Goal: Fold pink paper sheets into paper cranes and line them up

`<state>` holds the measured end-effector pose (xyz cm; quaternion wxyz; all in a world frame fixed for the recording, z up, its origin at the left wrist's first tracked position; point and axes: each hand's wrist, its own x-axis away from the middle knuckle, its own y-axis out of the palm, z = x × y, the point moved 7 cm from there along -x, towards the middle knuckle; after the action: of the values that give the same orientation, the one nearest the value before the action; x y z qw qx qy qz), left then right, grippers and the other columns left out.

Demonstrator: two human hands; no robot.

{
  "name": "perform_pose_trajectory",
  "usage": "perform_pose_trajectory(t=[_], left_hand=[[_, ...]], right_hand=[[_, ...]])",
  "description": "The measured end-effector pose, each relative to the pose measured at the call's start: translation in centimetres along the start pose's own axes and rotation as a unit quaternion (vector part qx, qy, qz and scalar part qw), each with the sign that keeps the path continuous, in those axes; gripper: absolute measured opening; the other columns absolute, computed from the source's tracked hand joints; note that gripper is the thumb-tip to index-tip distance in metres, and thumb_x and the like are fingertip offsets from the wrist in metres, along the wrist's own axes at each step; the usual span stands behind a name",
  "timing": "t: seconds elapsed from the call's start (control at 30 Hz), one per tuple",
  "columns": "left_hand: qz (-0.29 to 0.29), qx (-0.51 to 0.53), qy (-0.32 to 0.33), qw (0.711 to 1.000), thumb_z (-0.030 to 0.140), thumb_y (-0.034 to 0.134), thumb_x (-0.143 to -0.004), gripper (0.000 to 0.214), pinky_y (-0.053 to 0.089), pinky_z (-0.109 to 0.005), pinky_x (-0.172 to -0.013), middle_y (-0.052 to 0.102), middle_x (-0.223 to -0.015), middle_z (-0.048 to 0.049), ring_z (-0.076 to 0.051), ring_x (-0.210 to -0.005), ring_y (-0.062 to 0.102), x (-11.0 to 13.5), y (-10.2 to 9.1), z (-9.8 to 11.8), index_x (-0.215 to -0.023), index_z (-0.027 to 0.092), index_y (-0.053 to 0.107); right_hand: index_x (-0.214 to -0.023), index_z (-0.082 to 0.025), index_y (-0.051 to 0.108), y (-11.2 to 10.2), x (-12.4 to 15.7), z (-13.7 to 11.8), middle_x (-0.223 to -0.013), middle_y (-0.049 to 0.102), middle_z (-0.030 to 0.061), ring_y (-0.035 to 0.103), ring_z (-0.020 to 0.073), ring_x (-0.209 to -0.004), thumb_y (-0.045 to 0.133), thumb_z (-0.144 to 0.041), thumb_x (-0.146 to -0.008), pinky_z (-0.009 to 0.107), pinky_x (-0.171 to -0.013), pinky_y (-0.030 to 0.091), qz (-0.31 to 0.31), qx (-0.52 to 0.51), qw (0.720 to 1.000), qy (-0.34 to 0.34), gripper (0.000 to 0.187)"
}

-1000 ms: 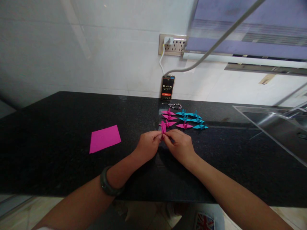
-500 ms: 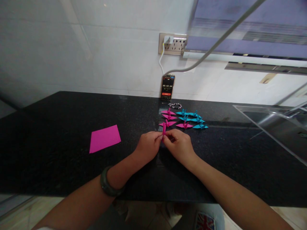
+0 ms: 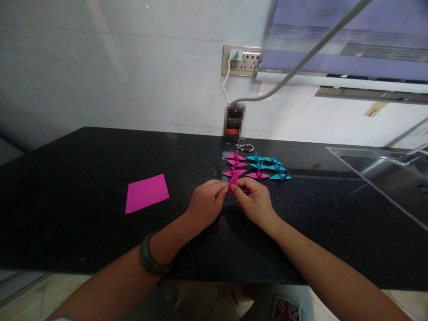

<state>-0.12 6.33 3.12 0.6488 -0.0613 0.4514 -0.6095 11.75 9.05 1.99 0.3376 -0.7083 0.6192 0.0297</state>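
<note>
My left hand (image 3: 204, 203) and my right hand (image 3: 254, 200) meet over the black counter (image 3: 83, 178), both pinched on a small pink folded paper piece (image 3: 233, 179) held between the fingertips. The piece tilts to the right. Just behind it lie several finished paper cranes, pink ones (image 3: 235, 162) on the left and blue ones (image 3: 271, 167) on the right, in rows. A flat pink paper square (image 3: 146, 193) rests on the counter to the left of my left hand. A dark bangle sits on my left wrist.
A phone (image 3: 235, 119) leans against the white wall, wired to a socket (image 3: 241, 60) above. A beaded bracelet (image 3: 244, 146) lies in front of it. A steel sink (image 3: 384, 178) is at the right. A grey cable crosses the upper right.
The pink piece, held upright before, now leans to the right and looks wider. My fingers have shifted slightly on it; the hands stay in the same place.
</note>
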Motion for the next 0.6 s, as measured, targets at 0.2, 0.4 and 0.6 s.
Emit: perform_pose_trajectory(t=[0.2, 0.4, 0.6], left_hand=[[0.061, 0.124, -0.043, 0.990, 0.023, 0.055, -0.074, 0.012, 0.045, -0.031, -0.081, 0.066, -0.091, -0.0071, -0.017, -0.089, 0.059, -0.1, -0.7, -1.0, -0.077, 0.017, 0.065], [0.031, 0.213, -0.059, 0.975, 0.026, 0.057, -0.072, 0.012, 0.046, -0.031, -0.080, 0.066, -0.093, -0.0076, -0.018, -0.088, 0.060, 0.1, 0.1, -1.2, -0.075, 0.016, 0.063], [0.057, 0.135, -0.019, 0.989, 0.024, 0.058, -0.072, 0.009, 0.047, -0.029, -0.078, 0.067, -0.086, -0.0047, -0.016, -0.082, 0.061, 0.0, -0.8, -0.3, -0.073, 0.019, 0.065]], right_hand=[[-0.071, -0.016, 0.057, 0.5, -0.7, 0.5, -0.064, 0.056, -0.0001, 0.050, 0.0107, -0.059, 0.052, -0.027, -0.077, 0.024, -0.057, 0.042, -0.080, -0.140, 0.987, 0.005, 0.013], [-0.076, -0.016, 0.059, 0.8, -0.8, 1.2, -0.069, 0.057, 0.0012, 0.051, 0.0107, -0.060, 0.053, -0.032, -0.077, 0.025, -0.057, 0.044, -0.123, -0.187, 0.974, 0.017, 0.017], [-0.076, -0.016, 0.058, 0.9, -0.7, 1.7, -0.070, 0.057, 0.0011, 0.051, 0.0103, -0.059, 0.055, -0.033, -0.076, 0.026, -0.057, 0.046, -0.117, -0.204, 0.971, 0.038, 0.017]])
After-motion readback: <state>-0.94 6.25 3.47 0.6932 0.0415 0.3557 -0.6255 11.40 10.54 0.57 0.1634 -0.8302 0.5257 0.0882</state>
